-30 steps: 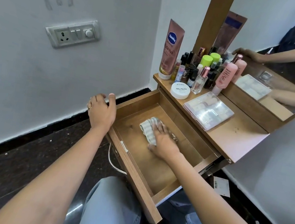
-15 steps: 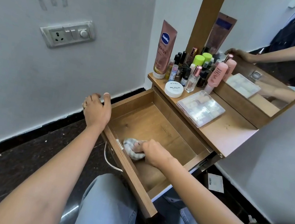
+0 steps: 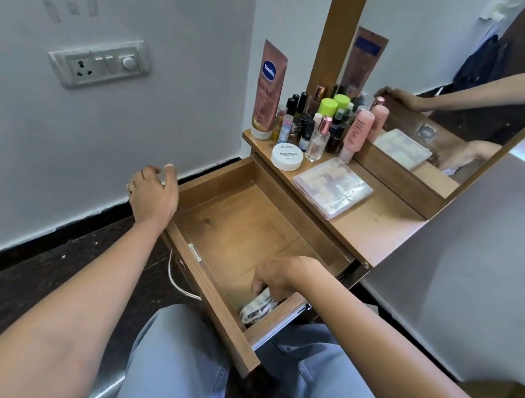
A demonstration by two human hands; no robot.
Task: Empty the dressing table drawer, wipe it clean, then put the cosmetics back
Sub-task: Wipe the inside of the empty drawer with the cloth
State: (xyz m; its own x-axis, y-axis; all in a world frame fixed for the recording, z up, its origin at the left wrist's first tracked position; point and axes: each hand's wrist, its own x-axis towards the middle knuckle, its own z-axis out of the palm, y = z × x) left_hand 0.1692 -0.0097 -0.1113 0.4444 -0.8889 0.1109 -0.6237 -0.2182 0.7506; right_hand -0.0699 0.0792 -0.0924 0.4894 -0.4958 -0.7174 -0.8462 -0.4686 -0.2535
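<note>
Left hand steadies the drawer at its near-left corner, fingers curled over the rim. Right hand holds the cloth in curled fingers at the near-right corner. Recommended: press firmly along that corner seam. The cosmetics stand on the tabletop.

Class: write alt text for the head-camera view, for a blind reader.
The right hand holds a striped cloth in the near corner of an open drawer; the left hand grips the drawer front's far end. Cosmetics stand on the table top.
</note>
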